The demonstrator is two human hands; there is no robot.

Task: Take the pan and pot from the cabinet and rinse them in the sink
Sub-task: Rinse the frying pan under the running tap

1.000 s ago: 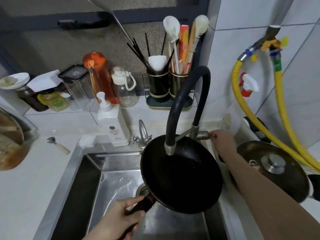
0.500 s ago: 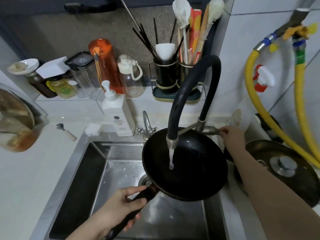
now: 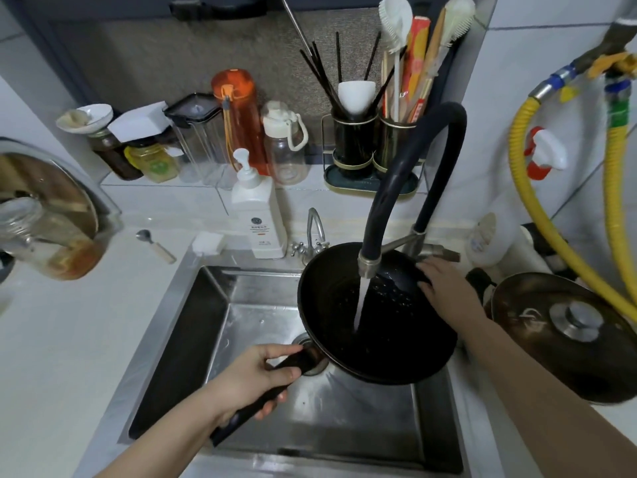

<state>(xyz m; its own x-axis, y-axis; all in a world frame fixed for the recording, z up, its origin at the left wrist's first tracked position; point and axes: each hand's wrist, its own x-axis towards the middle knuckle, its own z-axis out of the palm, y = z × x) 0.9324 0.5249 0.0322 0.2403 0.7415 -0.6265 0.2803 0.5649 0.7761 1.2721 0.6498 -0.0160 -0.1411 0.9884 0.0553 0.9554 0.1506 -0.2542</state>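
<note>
Shifted from tap lever to pan (image 3: 386, 326) rim — right hand (image 3: 444, 288), fingers spread, steadying; left hand (image 3: 255, 377) wrapping handle, tilted under stream over sink (image 3: 179, 326).

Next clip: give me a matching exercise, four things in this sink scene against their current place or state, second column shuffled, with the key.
Things:
1. pan
2. lidded pot
3. soap bottle
4. left hand

Places or states:
A. on the counter right of the sink
B. grips the pan handle
C. tilted under the running faucet
D. stands behind the sink's rear rim

Pairs: 1-C, 2-A, 3-D, 4-B
</note>
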